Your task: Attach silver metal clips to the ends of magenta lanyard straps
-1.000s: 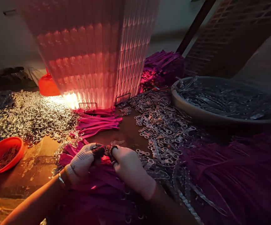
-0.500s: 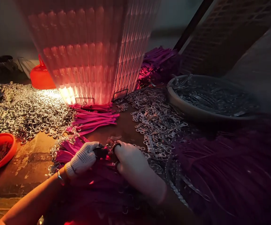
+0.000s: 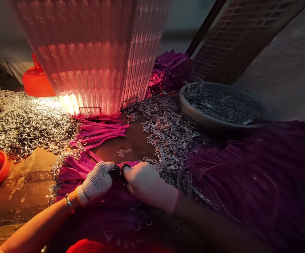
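My left hand, in a white dotted glove with a bracelet at the wrist, is closed, its dark fingertips pinched together. Close against it, my right hand, in a pale glove with dark-covered fingertips, is closed too. What lies between the fingers is small, dark and hard to make out. A strip of magenta strap shows just past the fingertips; whether it is held I cannot tell. Left of my left hand, magenta straps with metal rings lie in a bunch. More magenta straps are laid out beyond the hands.
Ringed metal chain pieces are heaped at left, with another pile right of centre. A translucent ribbed panel stands behind, beside a red lamp. A red bowl, a grey basin and dark purple straps flank the hands.
The view has shifted a little, so the surroundings appear further left. My hands stay close together with fingers pinched, and a magenta strip now shows beyond the fingertips.
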Motion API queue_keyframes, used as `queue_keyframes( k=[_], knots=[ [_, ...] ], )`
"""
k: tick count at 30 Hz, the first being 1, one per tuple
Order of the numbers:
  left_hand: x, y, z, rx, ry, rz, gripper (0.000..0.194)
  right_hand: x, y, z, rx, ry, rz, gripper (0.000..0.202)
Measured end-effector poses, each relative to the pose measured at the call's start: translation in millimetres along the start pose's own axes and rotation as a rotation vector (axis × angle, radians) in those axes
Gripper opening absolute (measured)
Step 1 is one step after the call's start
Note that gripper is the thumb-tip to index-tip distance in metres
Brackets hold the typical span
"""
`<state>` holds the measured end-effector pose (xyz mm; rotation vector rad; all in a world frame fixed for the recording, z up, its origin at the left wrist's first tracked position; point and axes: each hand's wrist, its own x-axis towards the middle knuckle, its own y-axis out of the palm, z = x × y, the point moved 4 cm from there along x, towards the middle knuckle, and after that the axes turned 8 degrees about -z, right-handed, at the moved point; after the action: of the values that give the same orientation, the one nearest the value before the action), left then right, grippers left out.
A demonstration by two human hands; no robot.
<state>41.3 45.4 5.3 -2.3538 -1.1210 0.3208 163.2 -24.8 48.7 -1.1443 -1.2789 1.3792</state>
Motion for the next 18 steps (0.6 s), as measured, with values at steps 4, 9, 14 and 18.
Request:
queue_keyframes(
  k=[4, 9, 14, 18],
  knots=[
    [1, -11.0, -7, -0.354, -0.139, -0.004, 0.032, -7, -9, -24, 0.02, 0.068, -0.027, 0.015],
    [1, -13.8, -9, -0.891, -0.462, -0.006, 0.043, -2, 19, -129, -0.029, 0.655, -0.037, 0.024],
    [-5, -0.9, -10, -1.17, -0.65, 0.176, 0.048, 22, 74, -185, -0.06, 0.883, -0.002, 0.029],
    [-10, -0.1, -8, -1.217, -0.653, 0.264, 0.051, 23, 94, -192, -0.004, 0.946, -0.036, 0.03]
  ],
)
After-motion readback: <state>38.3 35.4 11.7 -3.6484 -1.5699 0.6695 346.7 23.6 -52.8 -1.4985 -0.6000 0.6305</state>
